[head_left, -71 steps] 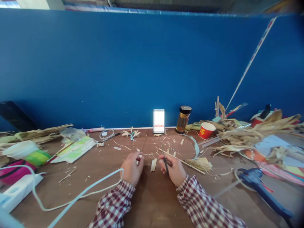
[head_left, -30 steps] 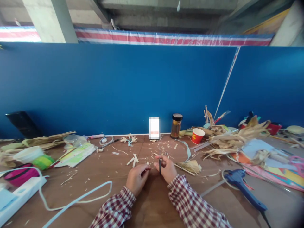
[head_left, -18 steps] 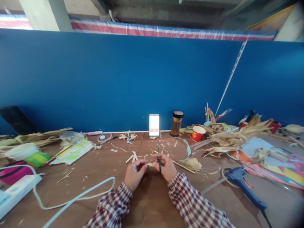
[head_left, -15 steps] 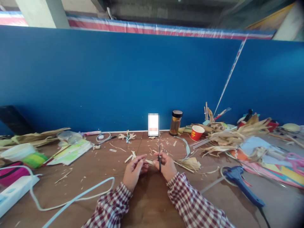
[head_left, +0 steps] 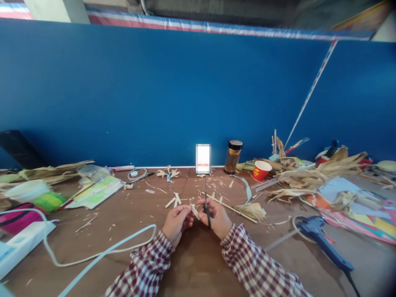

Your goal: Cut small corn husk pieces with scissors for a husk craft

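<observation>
My left hand (head_left: 177,224) pinches a small pale strip of corn husk (head_left: 195,212) between thumb and fingers. Close beside it, my right hand (head_left: 216,216) is closed around dark-handled scissors (head_left: 207,212), their thin blades pointing away from me. The strip reaches across to the right fingertips. Just beyond the left hand lie several cut husk pieces (head_left: 176,199). Past the right hand a thin stick (head_left: 238,212) rests beside a wider piece of husk (head_left: 254,210). Farther back sits a small husk flower with a blue centre (head_left: 168,174).
On the right lie a blue glue gun (head_left: 324,241), a red paper cup (head_left: 261,170) and a heap of dry husks (head_left: 321,173). A dark-lidded jar (head_left: 233,156) stands at the back. A power strip (head_left: 24,245) and white cable (head_left: 108,251) occupy the left.
The husk strip between my hands has turned from nearly level to a steeper slant. The scissors have shifted slightly within the right hand. The whole view has tilted a little downward.
</observation>
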`<state>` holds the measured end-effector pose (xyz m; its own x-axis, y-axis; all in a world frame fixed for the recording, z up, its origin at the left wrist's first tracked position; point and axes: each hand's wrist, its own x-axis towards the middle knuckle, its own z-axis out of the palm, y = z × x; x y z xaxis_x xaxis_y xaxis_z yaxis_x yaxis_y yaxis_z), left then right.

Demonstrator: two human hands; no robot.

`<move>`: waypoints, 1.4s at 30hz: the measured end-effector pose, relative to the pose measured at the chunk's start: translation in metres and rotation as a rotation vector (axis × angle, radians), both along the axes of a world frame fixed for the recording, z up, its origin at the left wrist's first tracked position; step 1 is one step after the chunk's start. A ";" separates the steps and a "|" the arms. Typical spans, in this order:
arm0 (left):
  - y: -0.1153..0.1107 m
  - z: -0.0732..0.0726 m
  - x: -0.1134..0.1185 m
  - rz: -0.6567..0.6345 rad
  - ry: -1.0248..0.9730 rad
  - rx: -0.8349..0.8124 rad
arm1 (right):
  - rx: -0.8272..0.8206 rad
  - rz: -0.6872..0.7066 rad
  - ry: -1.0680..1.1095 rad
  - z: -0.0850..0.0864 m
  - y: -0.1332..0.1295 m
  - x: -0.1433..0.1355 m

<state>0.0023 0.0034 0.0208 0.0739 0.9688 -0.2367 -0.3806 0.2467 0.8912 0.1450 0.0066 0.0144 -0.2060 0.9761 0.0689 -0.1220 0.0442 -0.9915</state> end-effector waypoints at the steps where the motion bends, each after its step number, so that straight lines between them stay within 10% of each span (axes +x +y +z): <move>1: 0.000 0.001 0.000 0.001 -0.005 -0.007 | -0.008 0.011 0.013 -0.001 0.000 0.000; 14: -0.004 -0.001 -0.002 -0.273 0.055 0.167 | -0.179 0.072 0.199 0.001 -0.002 0.002; 23: 0.000 -0.002 -0.004 -0.106 0.093 0.096 | -0.083 -0.080 0.089 0.005 -0.004 -0.001; 42: -0.002 -0.006 -0.004 -0.330 0.289 0.099 | 0.014 -0.096 0.070 0.004 0.001 0.007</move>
<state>-0.0014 0.0009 0.0147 0.3267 0.9236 -0.2007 -0.0274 0.2215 0.9748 0.1520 0.0080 0.0179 -0.1062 0.9900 0.0932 -0.1860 0.0723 -0.9799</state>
